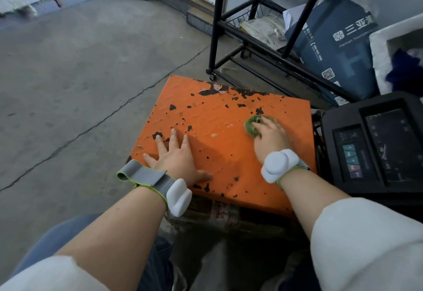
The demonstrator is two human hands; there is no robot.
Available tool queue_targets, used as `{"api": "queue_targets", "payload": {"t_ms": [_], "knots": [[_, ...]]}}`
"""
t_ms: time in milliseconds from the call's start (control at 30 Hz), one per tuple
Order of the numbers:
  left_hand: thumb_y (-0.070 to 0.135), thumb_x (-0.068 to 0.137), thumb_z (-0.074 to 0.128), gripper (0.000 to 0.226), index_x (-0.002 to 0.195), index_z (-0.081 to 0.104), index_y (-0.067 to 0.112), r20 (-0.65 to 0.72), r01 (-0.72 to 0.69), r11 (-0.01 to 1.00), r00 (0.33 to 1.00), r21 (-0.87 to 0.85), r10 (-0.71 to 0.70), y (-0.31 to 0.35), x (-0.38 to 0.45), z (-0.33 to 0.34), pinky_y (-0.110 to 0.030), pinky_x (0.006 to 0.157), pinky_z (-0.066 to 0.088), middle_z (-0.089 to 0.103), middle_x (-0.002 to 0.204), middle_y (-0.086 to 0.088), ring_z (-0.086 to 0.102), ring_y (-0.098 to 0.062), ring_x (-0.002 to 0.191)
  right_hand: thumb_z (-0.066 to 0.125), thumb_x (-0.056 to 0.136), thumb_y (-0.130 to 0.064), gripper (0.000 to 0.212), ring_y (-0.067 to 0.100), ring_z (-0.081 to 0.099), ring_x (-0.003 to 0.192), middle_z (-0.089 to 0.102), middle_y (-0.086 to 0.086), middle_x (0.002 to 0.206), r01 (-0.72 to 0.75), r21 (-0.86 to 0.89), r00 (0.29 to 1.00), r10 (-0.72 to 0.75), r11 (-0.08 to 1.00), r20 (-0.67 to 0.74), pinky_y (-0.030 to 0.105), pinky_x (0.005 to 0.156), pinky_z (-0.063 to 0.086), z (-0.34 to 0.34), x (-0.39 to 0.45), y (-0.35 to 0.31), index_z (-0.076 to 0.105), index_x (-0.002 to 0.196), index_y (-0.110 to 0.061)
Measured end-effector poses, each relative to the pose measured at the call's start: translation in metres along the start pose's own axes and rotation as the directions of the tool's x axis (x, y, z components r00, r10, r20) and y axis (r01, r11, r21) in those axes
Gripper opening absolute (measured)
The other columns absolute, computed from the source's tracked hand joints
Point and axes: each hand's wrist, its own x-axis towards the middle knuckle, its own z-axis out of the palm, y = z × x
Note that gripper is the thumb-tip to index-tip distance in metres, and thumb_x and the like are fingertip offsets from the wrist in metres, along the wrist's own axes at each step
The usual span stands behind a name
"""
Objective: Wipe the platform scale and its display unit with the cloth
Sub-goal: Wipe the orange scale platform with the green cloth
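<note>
The platform scale [219, 117] has an orange top with many black chipped patches and lies on the concrete floor in front of me. My left hand [177, 155] rests flat on its near left part with fingers spread. My right hand [271, 136] presses a small green cloth [250, 126] onto the right side of the platform; most of the cloth is hidden under the palm. The black display unit [375, 146] with dark screens and coloured keys lies just right of the platform.
A black metal rack on castors [238, 46] stands behind the scale, with a wire basket of papers. A dark blue printed bag [334, 46] and a white foam box [389, 46] sit at the back right. Bare concrete floor [80, 73] spreads to the left.
</note>
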Motion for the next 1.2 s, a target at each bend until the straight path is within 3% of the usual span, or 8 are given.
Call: {"api": "queue_targets", "payload": {"t_ms": [200,400,633,833,900,1033,1100,1200], "knots": [[0.068,0.066,0.067,0.118,0.150,-0.004,0.028,-0.007,0.020,1.000,1.000,-0.011,-0.020,0.005,0.002,-0.001,-0.066,0.112,0.006,-0.019,0.158,0.002,-0.015,-0.035,0.144,0.040,0.096,-0.018,0.050,0.018,0.008,0.146,0.017,-0.010,0.157,0.546,0.018,0.824,-0.541,0.838,0.168,0.037,0.118,0.000,0.020,-0.044,-0.036,0.034,0.143,-0.032],[0.073,0.064,0.065,0.121,0.150,-0.007,0.027,-0.009,-0.006,1.000,1.000,0.004,0.006,-0.001,-0.001,0.000,-0.064,0.113,0.004,-0.020,0.157,0.003,-0.017,-0.034,0.144,0.040,0.097,-0.022,0.047,0.025,0.011,0.145,0.017,-0.007,0.157,0.052,-0.074,0.998,-0.049,0.996,0.042,0.046,0.119,0.009,0.004,0.016,-0.005,0.034,0.143,-0.033],[0.061,0.072,0.067,0.111,0.151,-0.003,0.027,-0.010,0.014,1.000,1.000,-0.009,-0.014,0.005,0.003,-0.004,-0.065,0.112,0.009,-0.017,0.158,0.003,-0.014,-0.032,0.145,0.041,0.095,-0.017,0.051,0.021,0.009,0.146,0.016,-0.007,0.158,0.606,-0.006,0.782,-0.594,0.795,0.189,0.037,0.118,0.000,0.026,-0.030,-0.047,0.033,0.144,-0.032],[0.073,0.062,0.066,0.124,0.150,-0.006,0.026,0.003,-0.024,1.000,1.000,0.002,0.024,-0.001,-0.001,-0.004,-0.064,0.113,0.004,-0.018,0.158,0.002,-0.016,-0.031,0.145,0.041,0.096,-0.018,0.049,0.027,0.012,0.145,0.017,-0.004,0.158,0.035,-0.066,0.999,-0.035,0.997,0.003,0.045,0.120,0.008,0.007,0.021,-0.013,0.035,0.143,-0.030],[0.070,0.063,0.068,0.123,0.150,-0.007,0.025,0.017,-0.009,1.000,1.000,0.001,0.009,0.003,0.001,-0.005,-0.065,0.112,0.005,-0.019,0.157,0.002,-0.016,-0.032,0.145,0.041,0.095,-0.016,0.051,0.027,0.012,0.145,0.016,-0.003,0.158,0.133,-0.080,0.991,-0.131,0.988,0.031,0.045,0.120,0.008,0.012,0.007,-0.028,0.033,0.144,-0.029],[0.054,0.075,0.067,0.107,0.151,-0.004,0.027,0.000,0.026,0.999,1.000,-0.024,-0.026,0.008,0.006,-0.007,-0.065,0.112,0.008,-0.018,0.158,0.005,-0.015,-0.033,0.145,0.041,0.094,-0.016,0.052,0.022,0.012,0.145,0.018,-0.006,0.157,0.558,-0.008,0.822,-0.551,0.830,0.145,0.038,0.119,0.000,0.031,-0.035,-0.056,0.034,0.144,-0.030],[0.060,0.071,0.068,0.113,0.151,-0.005,0.027,-0.001,0.014,1.000,1.000,-0.018,-0.014,0.007,0.004,-0.008,-0.064,0.113,0.008,-0.017,0.158,0.006,-0.015,-0.031,0.145,0.039,0.096,-0.021,0.048,0.022,0.014,0.145,0.020,-0.008,0.157,0.536,-0.053,0.841,-0.528,0.843,0.119,0.037,0.119,0.002,0.027,-0.018,-0.046,0.034,0.143,-0.034],[0.070,0.062,0.069,0.122,0.151,-0.004,0.028,0.003,-0.014,1.000,1.000,-0.018,0.014,0.001,0.001,-0.008,-0.063,0.113,0.006,-0.015,0.158,0.007,-0.013,-0.030,0.146,0.040,0.097,-0.021,0.047,0.028,0.019,0.143,0.022,-0.006,0.156,0.181,-0.095,0.983,-0.181,0.979,0.002,0.046,0.119,0.012,0.014,0.022,-0.012,0.035,0.142,-0.033]]}}
